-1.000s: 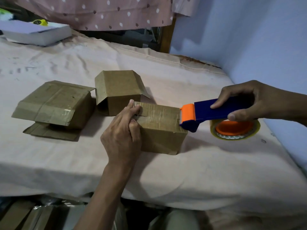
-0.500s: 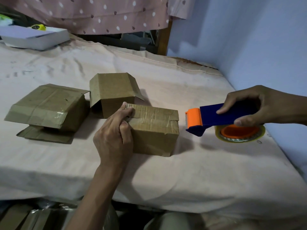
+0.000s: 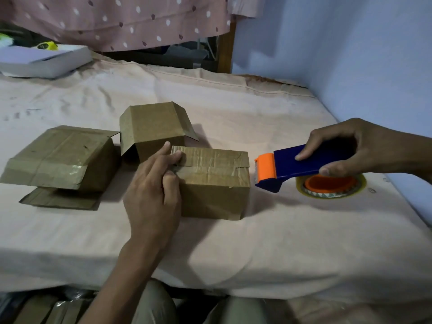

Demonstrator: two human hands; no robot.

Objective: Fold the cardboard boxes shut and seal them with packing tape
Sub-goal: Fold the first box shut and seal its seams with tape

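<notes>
The left hand (image 3: 152, 190) hides the taped box's (image 3: 215, 183) left end.

taped box (image 3: 211, 181), dispenser (image 3: 301, 166) beside

Tape dispenser (image 3: 301, 166) right of box (image 3: 212, 183) — apart

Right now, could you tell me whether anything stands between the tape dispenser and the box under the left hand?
Nothing visible does. The tape dispenser, gripped by the right hand, hangs just right of the closed box, with only bare sheet below the gap. The left hand presses the box's far left end.
</notes>
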